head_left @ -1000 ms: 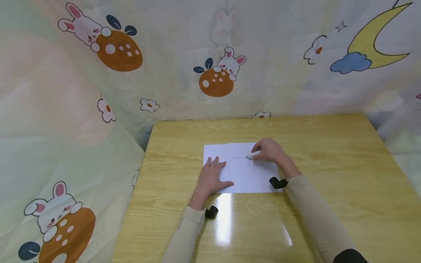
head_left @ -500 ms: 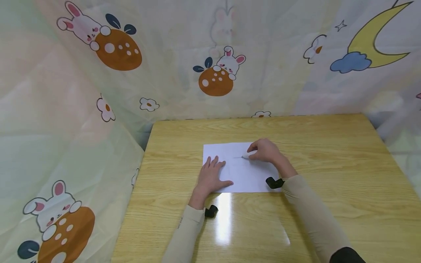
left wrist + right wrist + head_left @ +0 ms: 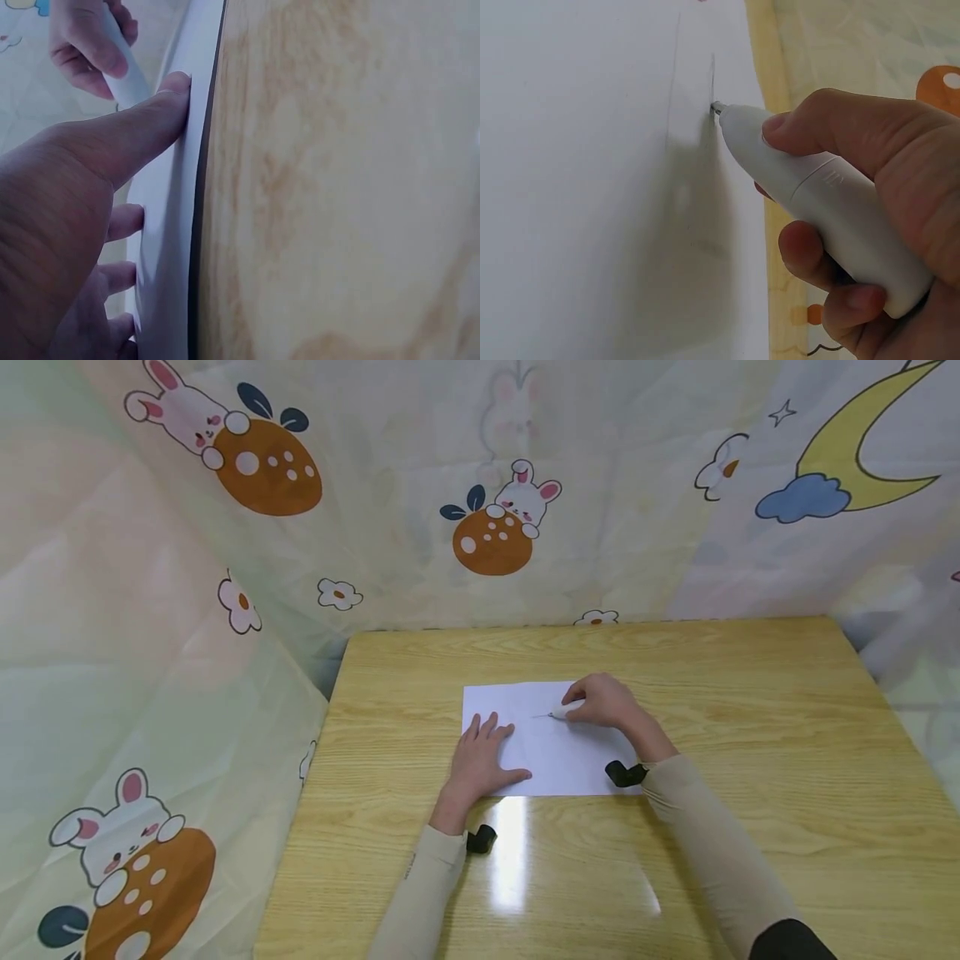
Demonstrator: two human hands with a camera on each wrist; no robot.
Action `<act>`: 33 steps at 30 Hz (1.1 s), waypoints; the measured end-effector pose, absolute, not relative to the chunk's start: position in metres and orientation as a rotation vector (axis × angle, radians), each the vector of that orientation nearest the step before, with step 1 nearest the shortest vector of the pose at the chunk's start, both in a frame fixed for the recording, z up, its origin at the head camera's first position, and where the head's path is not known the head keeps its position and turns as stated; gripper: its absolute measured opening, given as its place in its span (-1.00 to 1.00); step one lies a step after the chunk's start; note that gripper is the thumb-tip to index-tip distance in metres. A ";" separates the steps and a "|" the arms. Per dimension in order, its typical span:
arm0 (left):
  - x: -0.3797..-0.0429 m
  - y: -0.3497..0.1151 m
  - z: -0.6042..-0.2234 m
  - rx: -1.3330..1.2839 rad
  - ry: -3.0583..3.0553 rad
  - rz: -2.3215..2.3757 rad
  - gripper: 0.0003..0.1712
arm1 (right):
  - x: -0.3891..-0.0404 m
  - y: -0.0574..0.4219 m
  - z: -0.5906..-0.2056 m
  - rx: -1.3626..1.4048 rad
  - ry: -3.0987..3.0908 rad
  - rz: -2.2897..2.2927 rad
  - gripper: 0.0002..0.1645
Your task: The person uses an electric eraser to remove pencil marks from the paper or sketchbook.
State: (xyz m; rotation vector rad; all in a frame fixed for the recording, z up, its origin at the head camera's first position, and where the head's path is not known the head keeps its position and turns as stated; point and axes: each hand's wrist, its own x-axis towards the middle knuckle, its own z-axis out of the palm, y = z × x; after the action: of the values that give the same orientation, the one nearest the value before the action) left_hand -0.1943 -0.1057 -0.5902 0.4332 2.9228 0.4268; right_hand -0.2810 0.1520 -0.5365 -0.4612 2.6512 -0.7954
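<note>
On the bench, the paper is pressed at left by the spread left hand, while over its far half the pen, seemingly light, rigid and best held round the barrel, is grasped there by the right hand.

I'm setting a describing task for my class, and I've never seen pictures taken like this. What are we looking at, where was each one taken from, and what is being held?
There is no machine here: a person works with two bare hands. The wide view comes from a camera worn on the head, looking forward and down. The two close views come from cameras worn on the wrists. A sheet of white paper lies on a wooden table. The left hand rests on it, fingers spread. The right hand holds a white pen-like tool, its metal tip at a thin line. Printed cloth shows beyond the table.
</note>
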 end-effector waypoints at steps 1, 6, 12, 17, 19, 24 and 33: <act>-0.194 -0.105 -0.590 0.433 2.922 0.427 0.06 | -0.282 0.152 -0.537 -0.466 2.653 -0.798 -0.77; -0.195 -0.105 -0.589 0.425 2.921 0.406 0.06 | -0.282 0.154 -0.538 -0.456 2.648 -0.819 -0.75; -0.196 -0.105 -0.586 0.433 2.916 0.433 0.06 | -0.282 0.159 -0.535 -0.460 2.649 -0.825 -0.75; -0.195 -0.107 -0.587 0.432 2.914 0.415 0.06 | -0.283 0.159 -0.536 -0.531 2.632 -0.831 -0.75; -0.195 -0.107 -0.587 0.432 2.920 0.403 0.06 | -0.284 0.158 -0.536 -0.544 2.633 -0.832 -0.74; -0.195 -0.108 -0.586 0.443 2.917 0.421 0.05 | -0.285 0.160 -0.536 -0.522 2.641 -0.837 -0.76; -0.194 -0.104 -0.586 0.426 2.889 0.411 0.04 | -0.286 0.156 -0.536 -0.527 2.622 -0.841 -0.79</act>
State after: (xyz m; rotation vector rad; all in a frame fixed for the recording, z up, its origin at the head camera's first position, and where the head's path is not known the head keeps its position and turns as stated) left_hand -0.1937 -0.1040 -0.5856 0.4264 2.8892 0.4106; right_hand -0.2857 0.1558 -0.5360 -0.5266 2.6219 -0.8405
